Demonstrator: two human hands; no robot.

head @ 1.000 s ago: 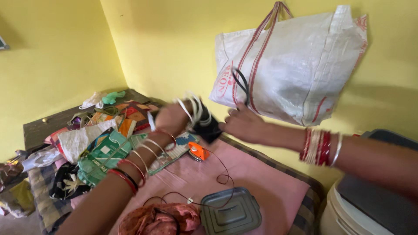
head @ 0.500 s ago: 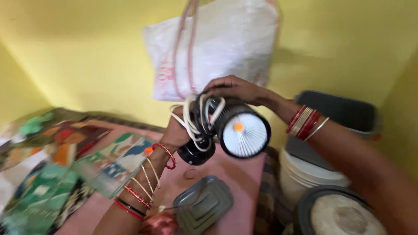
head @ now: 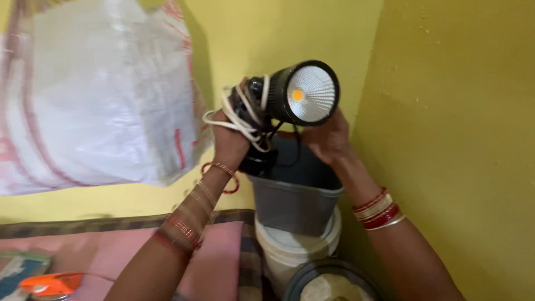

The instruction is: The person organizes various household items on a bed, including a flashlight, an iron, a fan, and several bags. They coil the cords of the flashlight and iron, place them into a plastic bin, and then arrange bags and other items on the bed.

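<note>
Since half a second before, the lamp [head: 304, 93] had risen from mid-frame to the upper centre, and the view had swung right toward the yellow wall corner, so the bag [head: 95, 95] now filled the upper left and the pink cloth [head: 217, 256] had slipped to the lower left edge; a second before, the lamp was still down by the cloth. It seemed the lamp had been lifted clear of the clutter and turned so its white reflector faced the camera. The left hand [head: 229, 142] was closed around the rear of the lamp, where a white cord [head: 237, 114] was looped in a bundle, fingers wrapped over cord and black body together. The right hand [head: 329, 139] cupped the lamp from beneath, its fingers half curled against the underside of the black housing, just below the rim. Under both hands stood a grey bin [head: 295, 200] on a white bucket [head: 290, 251].
</note>
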